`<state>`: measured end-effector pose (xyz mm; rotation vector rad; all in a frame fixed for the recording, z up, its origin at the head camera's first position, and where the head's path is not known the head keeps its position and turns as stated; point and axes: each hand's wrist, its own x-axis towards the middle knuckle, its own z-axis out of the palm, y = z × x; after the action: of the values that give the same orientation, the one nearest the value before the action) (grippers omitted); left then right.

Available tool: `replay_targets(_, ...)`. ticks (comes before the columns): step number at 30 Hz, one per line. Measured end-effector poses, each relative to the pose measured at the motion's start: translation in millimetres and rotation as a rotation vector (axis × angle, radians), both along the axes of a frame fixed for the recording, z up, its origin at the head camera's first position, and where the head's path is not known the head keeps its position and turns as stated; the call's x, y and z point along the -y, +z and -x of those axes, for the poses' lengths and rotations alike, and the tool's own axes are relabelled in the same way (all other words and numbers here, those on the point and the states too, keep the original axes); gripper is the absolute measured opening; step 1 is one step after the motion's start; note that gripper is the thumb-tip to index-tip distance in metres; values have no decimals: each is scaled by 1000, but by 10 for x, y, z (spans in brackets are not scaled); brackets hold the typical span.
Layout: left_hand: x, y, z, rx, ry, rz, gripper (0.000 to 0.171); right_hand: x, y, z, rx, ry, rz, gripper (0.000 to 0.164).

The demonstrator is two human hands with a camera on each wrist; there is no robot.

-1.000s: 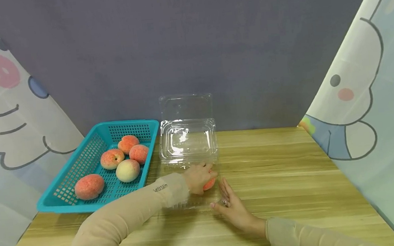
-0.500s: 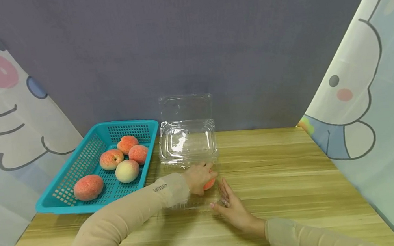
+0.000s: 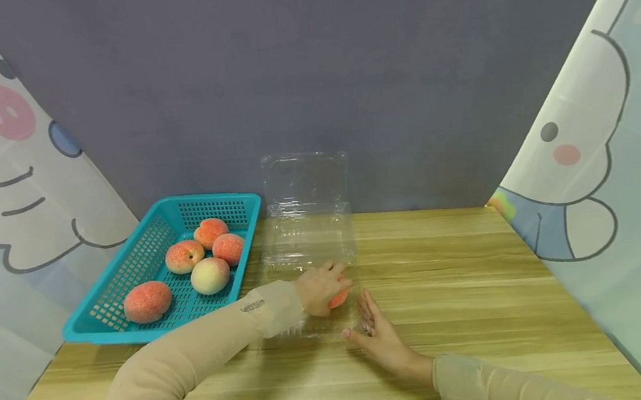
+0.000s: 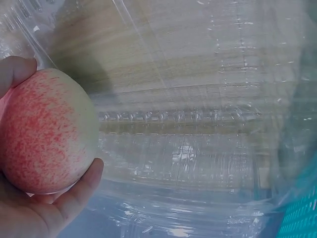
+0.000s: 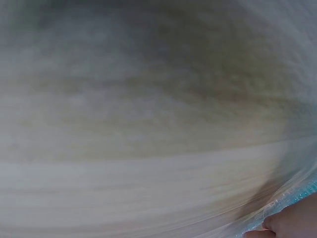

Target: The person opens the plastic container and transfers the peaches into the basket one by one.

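Note:
My left hand point(image 3: 320, 288) grips a red and pale yellow peach point(image 4: 49, 131), with thumb and fingers on opposite sides of it in the left wrist view. In the head view the hand covers most of that peach, which sits low inside the base of a clear plastic clamshell container point(image 3: 306, 230). The container's lid point(image 3: 305, 179) stands up at the back. At the near right corner of the base, my right hand point(image 3: 386, 345) rests with its fingers extended along the side and its thumb reaching across the front. Only a bit of that hand point(image 5: 294, 220) shows in the right wrist view.
Left of the container stands a teal plastic basket point(image 3: 108, 338) with several peaches point(image 3: 210, 275) in it. The wooden table point(image 3: 467, 276) extends to the right, a grey panel point(image 3: 402, 89) rises behind, and cartoon-printed curtains point(image 3: 575, 137) hang at both sides.
The clear lid has shifted its tilt, and the bright reflections on it have faded. Both hands keep nearly the same place, the left still on the peach.

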<state>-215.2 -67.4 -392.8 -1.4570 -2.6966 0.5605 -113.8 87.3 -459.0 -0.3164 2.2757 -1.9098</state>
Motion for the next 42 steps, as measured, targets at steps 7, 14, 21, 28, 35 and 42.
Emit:
replay_targets(7, 76, 65, -65, 23, -41, -55, 75, -3, 2, 2, 2, -7, -5, 95)
replay_targets(14, 128, 164, -123, 10, -46, -89, 71, -2, 7, 0, -2, -13, -8, 93)
replay_targets(21, 182, 306, -172, 19, -49, -167, 61, -3, 11, -9, 0, -8, -12, 92)
replay_targets(28, 273, 371, -190, 21, -45, -224, 59, -10, 28, -7, 4, -8, -11, 93)
replay_targets(35, 392, 400, -219, 0, -64, -268, 58, -15, 27, -5, 6, -19, -22, 95)
replay_targets(42, 491, 531, -294, 11, -38, -296, 55, -14, 15, -12, 7, -16, -21, 95)
